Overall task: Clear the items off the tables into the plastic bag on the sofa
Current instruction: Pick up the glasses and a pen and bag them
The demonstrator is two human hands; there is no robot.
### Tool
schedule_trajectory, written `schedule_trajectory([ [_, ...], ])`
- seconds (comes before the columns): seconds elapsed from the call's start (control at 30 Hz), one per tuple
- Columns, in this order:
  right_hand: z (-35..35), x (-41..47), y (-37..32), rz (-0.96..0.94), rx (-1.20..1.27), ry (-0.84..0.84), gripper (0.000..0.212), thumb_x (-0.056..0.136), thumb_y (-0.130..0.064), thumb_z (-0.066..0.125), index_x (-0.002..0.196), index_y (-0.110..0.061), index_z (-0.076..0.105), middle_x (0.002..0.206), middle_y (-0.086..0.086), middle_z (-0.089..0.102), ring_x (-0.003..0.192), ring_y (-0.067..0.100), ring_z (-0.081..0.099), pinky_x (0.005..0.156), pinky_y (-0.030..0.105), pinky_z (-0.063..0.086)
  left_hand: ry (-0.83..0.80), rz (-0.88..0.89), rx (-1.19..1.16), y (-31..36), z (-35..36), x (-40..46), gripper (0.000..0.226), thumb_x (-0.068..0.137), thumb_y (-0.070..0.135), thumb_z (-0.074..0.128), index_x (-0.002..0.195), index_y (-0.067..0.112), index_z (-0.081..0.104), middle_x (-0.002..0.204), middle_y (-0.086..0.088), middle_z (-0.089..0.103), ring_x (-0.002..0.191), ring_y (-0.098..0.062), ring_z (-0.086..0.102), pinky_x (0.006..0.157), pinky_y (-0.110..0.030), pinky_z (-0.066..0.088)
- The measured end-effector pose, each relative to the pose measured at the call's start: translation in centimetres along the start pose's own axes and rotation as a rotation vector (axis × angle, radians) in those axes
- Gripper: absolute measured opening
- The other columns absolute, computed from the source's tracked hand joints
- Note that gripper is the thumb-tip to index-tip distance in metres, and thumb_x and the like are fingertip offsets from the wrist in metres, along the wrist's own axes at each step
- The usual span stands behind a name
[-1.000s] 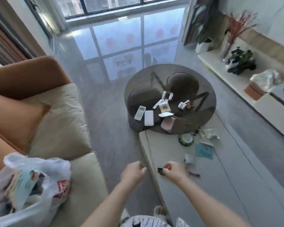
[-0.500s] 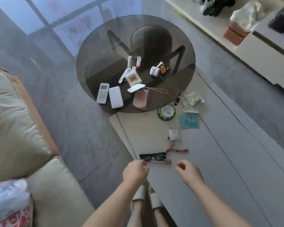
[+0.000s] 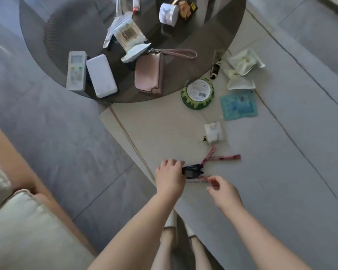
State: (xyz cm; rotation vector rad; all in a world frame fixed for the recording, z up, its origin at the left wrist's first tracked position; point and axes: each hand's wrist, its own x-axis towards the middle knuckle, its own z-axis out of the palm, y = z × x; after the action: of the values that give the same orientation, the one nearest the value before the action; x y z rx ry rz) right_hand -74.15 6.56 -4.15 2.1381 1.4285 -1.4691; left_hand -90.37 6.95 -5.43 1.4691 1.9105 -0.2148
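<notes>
Here, the left hand gripped black sunglasses on the near bench; the right hand pinched a pink sachet.

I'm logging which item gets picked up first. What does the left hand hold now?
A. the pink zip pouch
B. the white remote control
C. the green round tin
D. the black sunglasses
D: the left hand has its grip round one end of the black sunglasses on the pale low table.

a pale rectangular table holds black sunglasses, red sachets, a teal packet, a green tin, crumpled wrappers. an overlapping dark round glass table carries a remote, a white slab, possibly a power bank, and a pink pouch.
</notes>
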Motion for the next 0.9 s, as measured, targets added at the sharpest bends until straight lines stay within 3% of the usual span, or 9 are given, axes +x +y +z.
schedule_trajectory([
  [0.23,0.9,0.7,0.4,-0.033,-0.020,0.019,0.029,0.088,-0.013,0.060,0.117,-0.016,0.062,0.118,0.006,0.064,0.107,0.021,0.059,0.089,0.025,0.043,-0.073,-0.016,-0.014,-0.9,0.1,0.9,0.025,0.091,0.025,0.056,0.115,0.019,0.061,0.109,-0.005,0.057,0.107,-0.027,0.047,0.077,-0.031,0.034],
  [0.37,0.9,0.5,-0.8,-0.136,-0.114,0.071,0.028,0.089,-0.014,0.055,0.117,-0.018,0.061,0.118,0.003,0.060,0.108,0.019,0.056,0.088,0.028,0.046,-0.061,-0.176,-0.300,-2.0,-1.4,0.6,0.026,0.089,0.023,0.059,0.115,0.017,0.060,0.105,-0.001,0.051,0.090,-0.019,0.052,0.070,-0.028,0.040],
  [0.5,1.7,0.8,-2.5,-0.339,-0.325,0.127,0.032,0.091,-0.018,0.051,0.123,-0.023,0.055,0.126,-0.006,0.052,0.120,0.016,0.041,0.093,0.029,0.041,-0.010,-0.385,-0.666,-4.0,-2.4,0.3,0.026,0.087,0.024,0.064,0.110,0.014,0.058,0.109,-0.002,0.064,0.098,-0.018,0.060,0.079,-0.028,0.045],
  [0.63,3.5,1.7,-3.6,-0.485,-0.646,0.098,0.039,0.088,-0.008,0.049,0.124,-0.023,0.048,0.128,-0.004,0.048,0.122,0.020,0.037,0.098,0.031,0.032,0.034,-0.451,-0.787,-5.5,-2.6,0.5,0.026,0.087,0.022,0.065,0.110,0.013,0.058,0.107,-0.003,0.065,0.100,-0.020,0.062,0.087,-0.035,0.050],
  [0.77,4.4,2.0,-3.5,-0.506,-0.747,0.076,0.041,0.079,0.005,0.049,0.115,-0.017,0.047,0.119,0.004,0.051,0.113,0.026,0.043,0.092,0.034,0.031,0.042,-0.470,-0.845,-6.3,-2.5,1.0,0.031,0.089,0.021,0.063,0.118,0.012,0.057,0.110,-0.006,0.065,0.102,-0.022,0.063,0.091,-0.041,0.052],
  [0.9,3.5,2.0,-4.8,-0.455,-0.686,0.086,0.027,0.089,-0.010,0.048,0.116,-0.012,0.046,0.118,0.008,0.046,0.105,0.028,0.050,0.073,0.033,0.034,0.029,-0.498,-0.893,-6.1,-2.8,1.0,0.037,0.094,0.021,0.057,0.127,0.006,0.050,0.118,-0.012,0.062,0.108,-0.027,0.062,0.095,-0.048,0.050],
])
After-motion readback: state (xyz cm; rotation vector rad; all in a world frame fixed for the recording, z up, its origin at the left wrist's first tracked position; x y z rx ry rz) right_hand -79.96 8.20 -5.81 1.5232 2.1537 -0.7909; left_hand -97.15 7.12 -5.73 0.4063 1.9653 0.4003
